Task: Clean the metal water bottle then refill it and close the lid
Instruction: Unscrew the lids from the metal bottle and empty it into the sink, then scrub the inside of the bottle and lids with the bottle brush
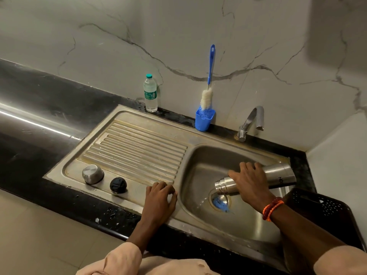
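My right hand (249, 182) grips the metal water bottle (278, 174) around its middle, over the sink basin (200, 161). The bottle is tipped nearly flat, its open threaded mouth pointing down-left toward the drain (219, 201), and drops of water fall from it. My left hand (160, 195) rests on the sink rim beside the basin, fingers curled, holding nothing. The black inner lid (118, 185) and the steel cap (93, 174) lie on the ribbed drainboard (137, 149). A blue bottle brush (208, 90) stands in a blue holder (204, 121) by the wall.
A clear plastic water bottle (150, 93) stands at the back of the sink by the marble wall. The tap (251, 122) is at the back right, with no water running. A black perforated basket (325, 207) sits at the right edge. Black counter (39, 116) extends left.
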